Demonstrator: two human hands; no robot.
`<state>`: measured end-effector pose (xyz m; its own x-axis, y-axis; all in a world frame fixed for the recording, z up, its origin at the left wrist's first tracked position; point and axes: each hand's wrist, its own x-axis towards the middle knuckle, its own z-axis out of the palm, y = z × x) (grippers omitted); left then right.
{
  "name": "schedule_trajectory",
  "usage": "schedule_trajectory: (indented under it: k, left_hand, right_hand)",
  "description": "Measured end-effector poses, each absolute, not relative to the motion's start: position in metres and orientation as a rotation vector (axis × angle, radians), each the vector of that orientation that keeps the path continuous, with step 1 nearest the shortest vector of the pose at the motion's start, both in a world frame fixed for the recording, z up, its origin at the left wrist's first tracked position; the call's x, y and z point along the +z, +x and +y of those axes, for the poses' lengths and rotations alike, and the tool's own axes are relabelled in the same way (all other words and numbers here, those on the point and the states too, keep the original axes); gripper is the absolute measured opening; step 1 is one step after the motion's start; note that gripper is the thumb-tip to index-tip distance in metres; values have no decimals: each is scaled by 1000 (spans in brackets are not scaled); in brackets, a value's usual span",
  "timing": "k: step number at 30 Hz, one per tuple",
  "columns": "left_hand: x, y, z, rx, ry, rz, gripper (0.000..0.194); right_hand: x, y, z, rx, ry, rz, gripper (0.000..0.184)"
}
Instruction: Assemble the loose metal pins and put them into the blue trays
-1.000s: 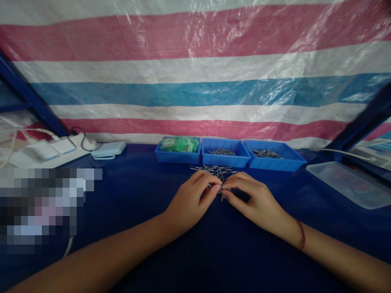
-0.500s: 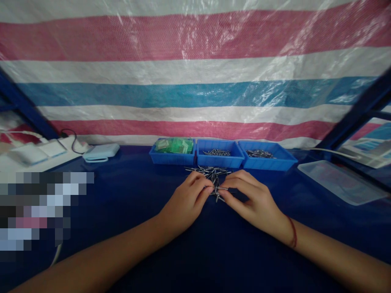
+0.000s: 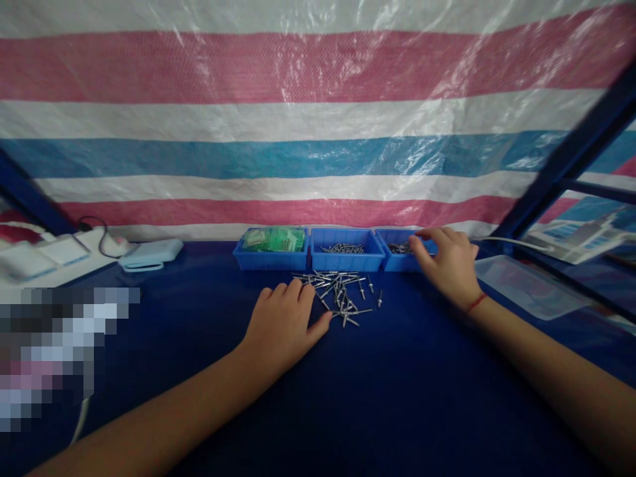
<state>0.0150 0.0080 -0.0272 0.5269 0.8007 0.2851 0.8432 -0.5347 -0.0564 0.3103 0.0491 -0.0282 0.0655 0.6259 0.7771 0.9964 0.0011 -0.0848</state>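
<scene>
A loose pile of silvery pop rivets (image 3: pixel 340 291) lies on the dark blue table in front of the bins. My left hand (image 3: pixel 281 318) rests palm down at the pile's left side, thumb spread from the fingers and its tip beside the nearest rivets. Over the right blue bin (image 3: pixel 401 262), which contains more rivets, is my right hand (image 3: pixel 450 262). Its thumb and forefinger come together at the tips; whatever is between them is too small to make out. Pop rivets also fill the floor of the middle blue bin (image 3: pixel 348 256).
The left blue bin (image 3: pixel 271 261) holds green-and-clear plastic packets. A clear plastic lid (image 3: pixel 531 288) lies at right near a blue frame post (image 3: pixel 571 132). Farther left are a light blue device (image 3: pixel 152 254) and a white power strip (image 3: pixel 59 258). A striped sheet (image 3: pixel 298 119) hangs behind.
My hands have parted. The right one moved from the pile up and right to the right bin; the left one drew slightly left, its thumb spreading. The view shifted a little.
</scene>
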Motion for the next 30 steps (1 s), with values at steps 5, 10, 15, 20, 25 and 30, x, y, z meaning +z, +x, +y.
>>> schedule_trajectory:
  k: [5,10,15,20,25,30]
  left_hand:
    - [-26,11,9,-246,-2626,-1402,27]
    - [-28,12,11,-205,-2635,-1382,21]
    - [-32,15,11,-389,-2586,-1203,19]
    - [-33,20,4,-727,-2756,-985,19]
    - [-33,22,0,-1223,-2972,-1069,8]
    - [-31,22,3,-1430,-3041,-1163,7]
  right_hand:
    - [-30,286,37,-652,-1534,-1782,21]
    - [-25,253,18,-529,-1280,-2045,15]
    - [-21,225,-5,-312,-1067,-2243,17]
    - [-19,211,-18,-244,-944,-2403,18]
    - [-21,211,-17,-148,-958,-2389,15]
    - [-25,209,-17,-41,-990,-2327,15]
